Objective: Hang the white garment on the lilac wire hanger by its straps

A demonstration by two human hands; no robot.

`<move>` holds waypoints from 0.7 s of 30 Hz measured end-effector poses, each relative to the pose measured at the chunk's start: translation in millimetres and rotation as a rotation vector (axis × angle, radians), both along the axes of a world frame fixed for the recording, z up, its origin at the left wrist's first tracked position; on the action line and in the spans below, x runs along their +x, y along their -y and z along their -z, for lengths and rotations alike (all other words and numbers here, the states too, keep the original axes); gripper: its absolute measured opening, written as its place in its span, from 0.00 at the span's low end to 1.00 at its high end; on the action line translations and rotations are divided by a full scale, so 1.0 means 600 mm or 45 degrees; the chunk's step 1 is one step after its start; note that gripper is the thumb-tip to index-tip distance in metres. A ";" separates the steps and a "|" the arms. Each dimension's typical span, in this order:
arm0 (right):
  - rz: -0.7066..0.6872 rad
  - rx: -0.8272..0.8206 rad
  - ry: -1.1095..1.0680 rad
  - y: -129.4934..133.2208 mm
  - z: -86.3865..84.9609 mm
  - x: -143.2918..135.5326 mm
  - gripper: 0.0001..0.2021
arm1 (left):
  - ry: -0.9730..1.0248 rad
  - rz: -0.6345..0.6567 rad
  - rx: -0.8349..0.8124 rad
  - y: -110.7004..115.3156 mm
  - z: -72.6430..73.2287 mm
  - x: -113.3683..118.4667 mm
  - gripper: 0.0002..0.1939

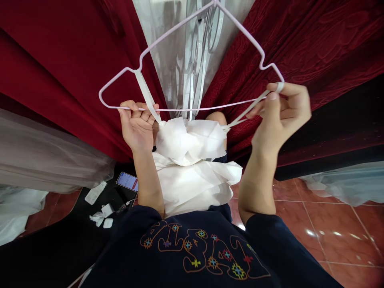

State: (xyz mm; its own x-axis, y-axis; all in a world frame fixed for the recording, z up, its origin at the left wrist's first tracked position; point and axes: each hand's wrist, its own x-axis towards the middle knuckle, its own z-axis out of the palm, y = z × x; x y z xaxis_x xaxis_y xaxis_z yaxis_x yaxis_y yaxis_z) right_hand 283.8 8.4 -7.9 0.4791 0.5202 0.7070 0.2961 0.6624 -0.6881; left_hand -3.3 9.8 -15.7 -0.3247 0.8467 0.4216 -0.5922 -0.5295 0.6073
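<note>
A pale pink clothes hanger (pixel 192 109) is held up before me. My left hand (pixel 138 126) has its fingers curled over the hanger's bottom bar, palm turned up. From the hanger's left notch hangs one strap (pixel 146 92) of a white garment (pixel 192 184), which drapes down onto my lap. The garment's ruffled top lies just below the bar. At the hanger's right end, my right hand (pixel 277 112) pinches the other strap (pixel 246 113), whose loop goes around the hanger's tip. The hanger's hook is cut off by the top edge.
Dark red curtains (pixel 75 60) hang on both sides, with a white metal rack (pixel 196 60) between them. On a black surface (pixel 60 236) at lower left lie a lit phone (pixel 127 181), a white charger (pixel 107 210) and small white items. Red tiles (pixel 336 232) cover the floor.
</note>
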 end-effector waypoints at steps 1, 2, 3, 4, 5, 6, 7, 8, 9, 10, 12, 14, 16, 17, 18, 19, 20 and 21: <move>0.014 -0.047 -0.025 -0.004 -0.004 0.021 0.07 | 0.010 0.003 -0.003 0.001 0.000 0.000 0.22; 0.017 -0.107 -0.033 -0.010 -0.009 0.041 0.10 | 0.017 0.006 0.001 0.001 -0.001 0.000 0.22; 0.028 -0.166 -0.033 -0.015 -0.014 0.060 0.12 | 0.020 0.012 0.011 0.002 -0.001 0.000 0.22; 0.043 -0.227 -0.023 -0.020 -0.020 0.076 0.13 | 0.018 0.018 0.026 0.002 -0.001 0.000 0.22; 0.059 -0.287 -0.008 -0.025 -0.027 0.087 0.13 | 0.010 0.024 0.040 0.003 -0.001 0.000 0.23; 0.075 -0.349 0.013 -0.029 -0.034 0.095 0.14 | -0.005 0.026 0.052 0.005 -0.002 -0.001 0.23; 0.084 -0.419 0.042 -0.032 -0.042 0.100 0.14 | -0.024 0.023 0.060 0.006 -0.002 -0.001 0.23; 0.091 -0.490 0.076 -0.034 -0.050 0.101 0.14 | -0.045 0.011 0.063 0.008 -0.002 -0.001 0.23; 0.102 -0.553 0.105 -0.036 -0.057 0.101 0.14 | -0.066 -0.005 0.061 0.010 -0.003 -0.002 0.23; 0.119 -0.608 0.125 -0.038 -0.063 0.101 0.14 | -0.081 -0.021 0.059 0.011 -0.004 -0.002 0.23; 0.155 -0.693 0.139 -0.042 -0.072 0.102 0.14 | -0.095 -0.037 0.055 0.014 -0.006 -0.002 0.23; 0.159 -0.750 0.133 -0.047 -0.078 0.107 0.15 | -0.099 -0.035 0.060 0.014 -0.007 -0.002 0.22; 0.162 -0.764 0.138 -0.051 -0.086 0.112 0.17 | -0.114 -0.042 0.075 0.013 -0.006 -0.001 0.21; 0.171 -0.746 0.154 -0.052 -0.092 0.113 0.18 | -0.119 -0.050 0.083 0.012 -0.006 -0.001 0.21; 0.179 -0.715 0.183 -0.051 -0.100 0.112 0.20 | -0.117 -0.056 0.090 0.011 -0.005 -0.001 0.20; 0.186 -0.678 0.225 -0.050 -0.110 0.110 0.21 | -0.113 -0.053 0.092 0.011 -0.004 -0.001 0.20; 0.190 -0.646 0.276 -0.047 -0.120 0.106 0.22 | -0.106 -0.046 0.087 0.010 -0.004 0.000 0.19; 0.181 -0.629 0.338 -0.043 -0.131 0.101 0.22 | -0.098 -0.036 0.080 0.010 -0.003 0.000 0.19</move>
State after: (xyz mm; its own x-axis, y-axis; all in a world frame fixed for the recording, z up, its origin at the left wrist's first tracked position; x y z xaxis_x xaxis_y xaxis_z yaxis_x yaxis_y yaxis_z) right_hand 344.5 34.3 70.8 0.4080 0.7627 0.5018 0.5633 0.2223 -0.7958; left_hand -3.3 3.7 -13.7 -0.3130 0.8086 0.4982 -0.5293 -0.5840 0.6154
